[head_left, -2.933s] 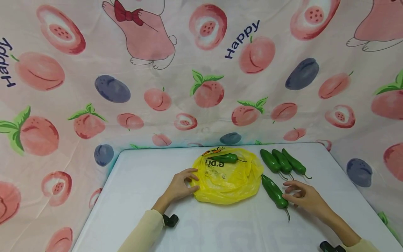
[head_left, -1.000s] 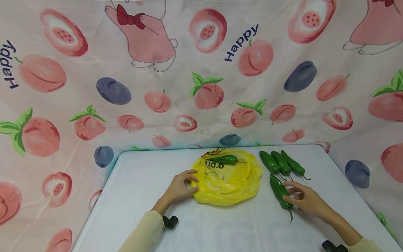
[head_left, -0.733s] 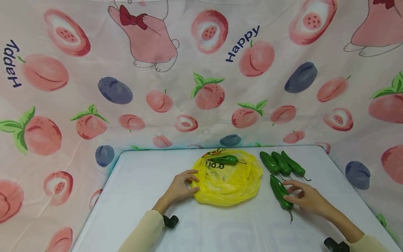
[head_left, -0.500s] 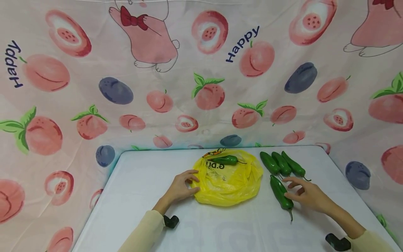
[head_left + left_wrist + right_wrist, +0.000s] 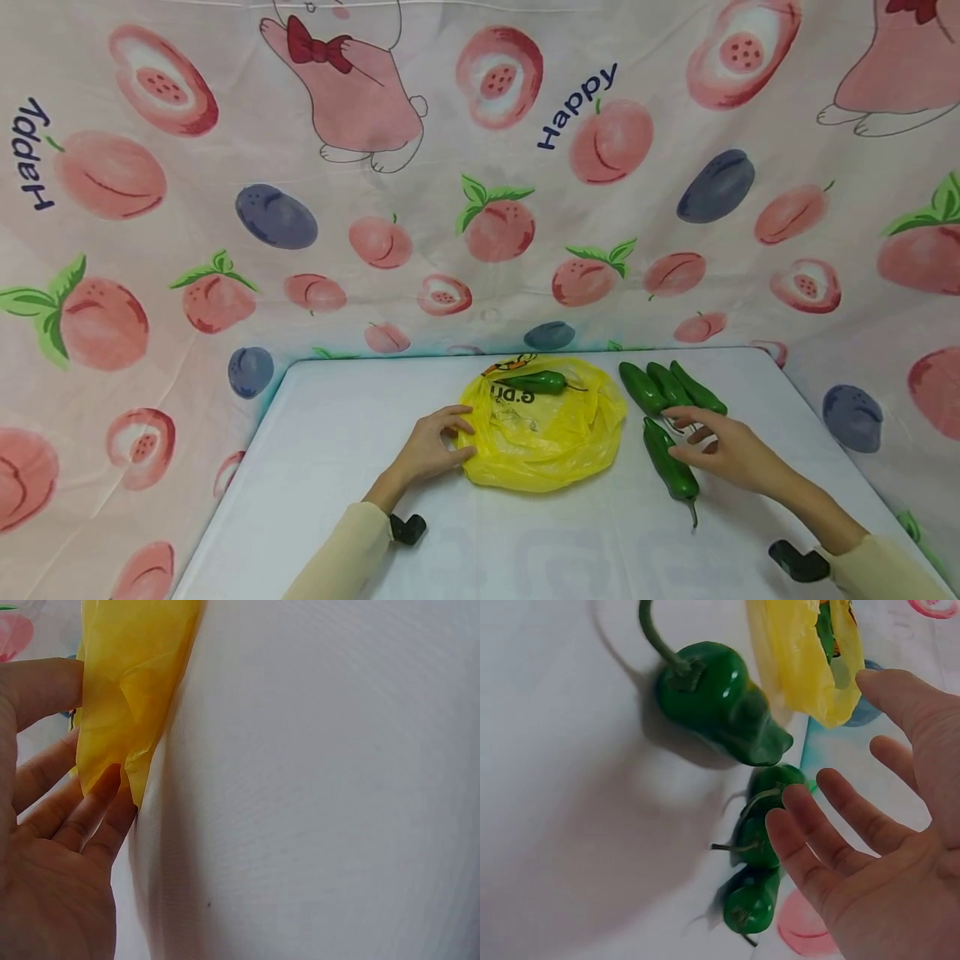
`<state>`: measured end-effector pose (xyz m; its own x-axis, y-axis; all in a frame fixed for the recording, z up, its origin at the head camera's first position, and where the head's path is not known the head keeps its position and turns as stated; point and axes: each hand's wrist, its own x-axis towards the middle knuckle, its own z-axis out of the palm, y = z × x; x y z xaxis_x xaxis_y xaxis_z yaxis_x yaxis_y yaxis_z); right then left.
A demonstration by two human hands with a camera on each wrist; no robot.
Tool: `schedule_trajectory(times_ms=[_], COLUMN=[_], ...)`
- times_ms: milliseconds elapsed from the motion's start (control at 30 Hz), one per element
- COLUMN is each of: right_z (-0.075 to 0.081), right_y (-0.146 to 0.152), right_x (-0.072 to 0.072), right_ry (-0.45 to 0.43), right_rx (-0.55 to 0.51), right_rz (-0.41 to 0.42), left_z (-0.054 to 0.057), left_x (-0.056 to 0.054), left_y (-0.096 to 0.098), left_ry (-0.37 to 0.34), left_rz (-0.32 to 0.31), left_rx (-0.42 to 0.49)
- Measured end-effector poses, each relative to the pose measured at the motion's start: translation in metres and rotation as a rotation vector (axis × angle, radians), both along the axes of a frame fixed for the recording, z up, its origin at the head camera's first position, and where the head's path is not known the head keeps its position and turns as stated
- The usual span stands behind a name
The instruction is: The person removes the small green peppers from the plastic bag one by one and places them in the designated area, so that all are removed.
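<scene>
My left hand (image 5: 429,446) holds the left edge of a crumpled yellow plastic bag (image 5: 547,458), fingers and thumb spread along it. In the left wrist view some fingertips of the left hand (image 5: 60,825) are covered by the film. One green pepper (image 5: 543,382) shows at the bag's far side. My right hand (image 5: 731,450), fingers loosely bent and holding nothing, hovers beside a single green pepper (image 5: 670,461). Its fingertips overlap the stem ends of a group of three green peppers (image 5: 667,385). The right wrist view shows a gap between the right hand (image 5: 877,847) and the single pepper (image 5: 709,694).
The white table (image 5: 337,400) stands against a cloth (image 5: 420,75) printed with peaches and a rabbit figure. A small black device (image 5: 408,529) sits at the left wrist, and another black device (image 5: 798,561) at the right.
The right hand shifted the single pepper a little right, then let go of it and moved up toward the three peppers. The left hand and the bag stayed put.
</scene>
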<state>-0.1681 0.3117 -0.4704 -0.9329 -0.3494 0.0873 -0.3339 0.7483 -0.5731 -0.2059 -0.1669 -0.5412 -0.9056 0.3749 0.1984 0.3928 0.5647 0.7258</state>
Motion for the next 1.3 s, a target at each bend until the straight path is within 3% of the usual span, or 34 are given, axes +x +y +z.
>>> schedule_trajectory(times_ms=[567,1033,1300], right_z=[0.020,0.025,0.016], right_y=[-0.038,-0.083,-0.108], right_x=[-0.024,-0.050,-0.072], right_ry=[0.265,0.146,0.103], right_rx=[0.041,0.014,0.036], right_rz=[0.210,0.305,0.334], left_z=[0.001,0.002,0.001], left_x=[0.001,0.001,0.000], left_y=[-0.001,-0.001,-0.002], left_ry=[-0.002,0.006,0.004], left_rz=[-0.010,-0.014,-0.011], left_rx=[-0.005,-0.004,0.001])
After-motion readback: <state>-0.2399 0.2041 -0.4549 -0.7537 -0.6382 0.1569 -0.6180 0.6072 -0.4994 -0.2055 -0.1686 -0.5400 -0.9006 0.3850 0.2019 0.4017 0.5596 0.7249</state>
